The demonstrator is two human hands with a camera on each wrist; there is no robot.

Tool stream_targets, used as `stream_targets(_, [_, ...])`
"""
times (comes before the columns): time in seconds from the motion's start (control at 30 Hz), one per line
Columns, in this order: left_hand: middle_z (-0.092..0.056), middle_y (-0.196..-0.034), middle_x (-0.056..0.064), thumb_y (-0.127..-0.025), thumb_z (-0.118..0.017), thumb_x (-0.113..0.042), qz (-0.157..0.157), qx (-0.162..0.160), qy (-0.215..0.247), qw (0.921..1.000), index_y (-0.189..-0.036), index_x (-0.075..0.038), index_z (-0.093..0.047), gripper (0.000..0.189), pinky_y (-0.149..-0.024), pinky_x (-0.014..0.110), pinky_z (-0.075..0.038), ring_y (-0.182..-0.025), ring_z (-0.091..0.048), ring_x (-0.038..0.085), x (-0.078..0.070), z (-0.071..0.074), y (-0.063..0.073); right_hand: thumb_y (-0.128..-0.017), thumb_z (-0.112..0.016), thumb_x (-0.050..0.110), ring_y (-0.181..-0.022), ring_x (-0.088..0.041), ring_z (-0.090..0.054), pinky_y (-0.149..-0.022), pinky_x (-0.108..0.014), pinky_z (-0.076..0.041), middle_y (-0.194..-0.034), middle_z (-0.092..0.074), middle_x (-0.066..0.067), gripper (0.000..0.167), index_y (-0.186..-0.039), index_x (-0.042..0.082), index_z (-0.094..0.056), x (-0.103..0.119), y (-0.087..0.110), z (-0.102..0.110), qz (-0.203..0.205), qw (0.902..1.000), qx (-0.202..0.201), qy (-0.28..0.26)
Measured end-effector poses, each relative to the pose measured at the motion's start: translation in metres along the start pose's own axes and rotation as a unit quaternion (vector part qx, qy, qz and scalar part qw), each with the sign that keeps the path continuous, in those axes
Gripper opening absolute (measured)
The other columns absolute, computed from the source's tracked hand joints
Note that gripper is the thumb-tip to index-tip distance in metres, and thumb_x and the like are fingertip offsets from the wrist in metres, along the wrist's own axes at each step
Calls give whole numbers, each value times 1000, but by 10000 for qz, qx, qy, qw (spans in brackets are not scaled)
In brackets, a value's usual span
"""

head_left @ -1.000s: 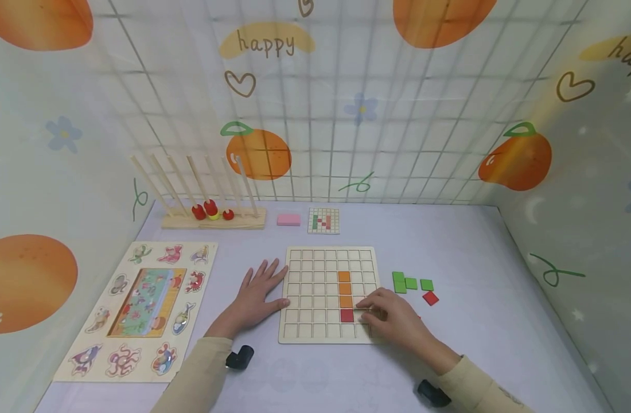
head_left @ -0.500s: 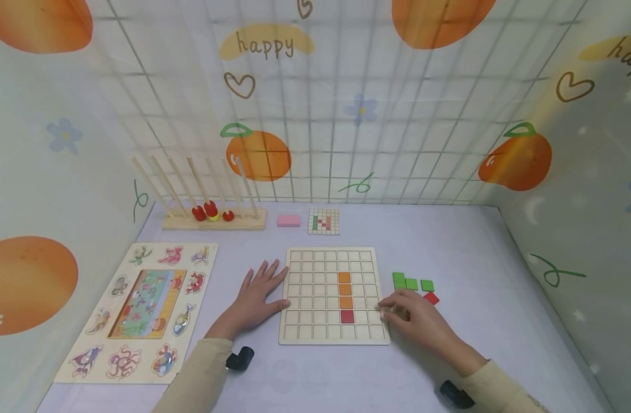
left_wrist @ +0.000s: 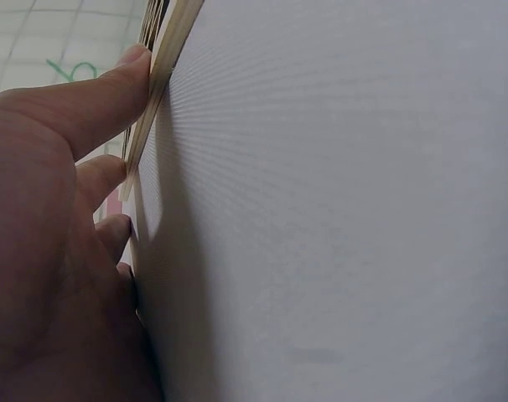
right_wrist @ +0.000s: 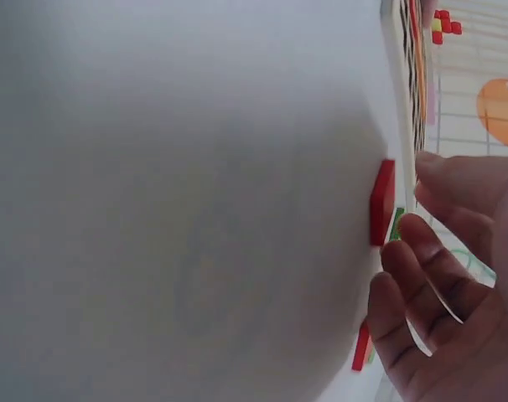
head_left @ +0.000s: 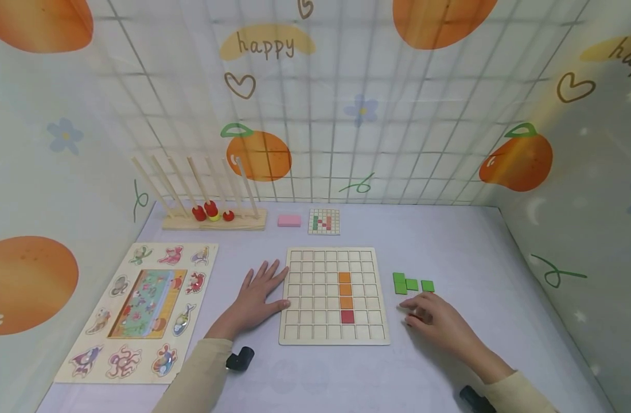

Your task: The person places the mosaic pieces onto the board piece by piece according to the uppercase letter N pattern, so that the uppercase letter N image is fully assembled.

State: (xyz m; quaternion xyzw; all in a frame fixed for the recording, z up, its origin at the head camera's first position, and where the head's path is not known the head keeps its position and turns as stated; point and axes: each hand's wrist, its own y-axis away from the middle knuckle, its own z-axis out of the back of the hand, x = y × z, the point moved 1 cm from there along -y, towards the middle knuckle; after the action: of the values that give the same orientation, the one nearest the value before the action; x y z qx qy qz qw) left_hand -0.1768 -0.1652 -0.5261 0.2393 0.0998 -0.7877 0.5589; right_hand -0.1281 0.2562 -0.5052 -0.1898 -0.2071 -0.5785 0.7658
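Note:
A pale wooden grid board (head_left: 319,302) lies flat on the table. Several orange tiles (head_left: 345,289) form a column in it, with a red tile (head_left: 347,316) below them. My left hand (head_left: 253,298) rests with spread fingers at the board's left edge; its thumb touches that edge in the left wrist view. To the right of the board my right hand (head_left: 444,324) hovers, fingers loosely bent, with nothing visible between them. A loose red tile (right_wrist: 383,203) and a second red tile (right_wrist: 360,347) appear near its fingertips in the right wrist view; in the head view the hand hides them.
Several green tiles (head_left: 400,283) lie right of the board. Behind it are a small pattern card (head_left: 324,221) and a pink block (head_left: 289,221). A wooden peg stand (head_left: 217,222) with beads is at the back left, and an animal puzzle board (head_left: 96,364) at the left.
My right hand has moved right from over the board to beside it, now covering the loose red tiles. The left hand has stayed at the board's edge.

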Motion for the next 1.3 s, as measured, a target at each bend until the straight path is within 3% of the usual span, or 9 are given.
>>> stream_targets(0.37, [-13,-170,5,-95,-65,-55,29,11,-27,10000,-162,-22,-29,83,-124,58,5,-157,0,31,0,-1,0,-82,-86,19,-92,-11,-57,-86,-38,-55,-99,-67,13,27,-107,20,-77,-11,9,5,-14,9997,142,175])
stream_targets(0.7, [-14,-170,6,-94,-66,-53,40,8,-17,10000,-162,-21,-31,82,-124,58,5,-157,0,32,-2,0,0,-81,-86,15,-86,-11,-52,-73,-30,-51,-96,-64,11,26,-105,19,-77,-11,2,2,-139,9995,195,213])
stream_targets(1.03, [-13,-170,4,-95,-66,-53,27,-7,9,10000,-162,-23,-29,82,-124,57,5,-157,0,31,-1,0,0,-81,-86,10,-87,-13,-55,-75,-35,-52,-99,-65,3,26,-105,16,-76,-2,-8,-1,-146,9997,80,170])
stream_targets(1.3, [-14,-170,5,-94,-65,-54,4,-41,3,10000,-162,-22,-30,82,-124,58,5,-157,-1,31,0,-1,0,-82,-85,8,-83,-11,-54,-70,-28,-51,-96,-63,5,27,-105,16,-73,-2,-12,-3,-101,9999,121,64])
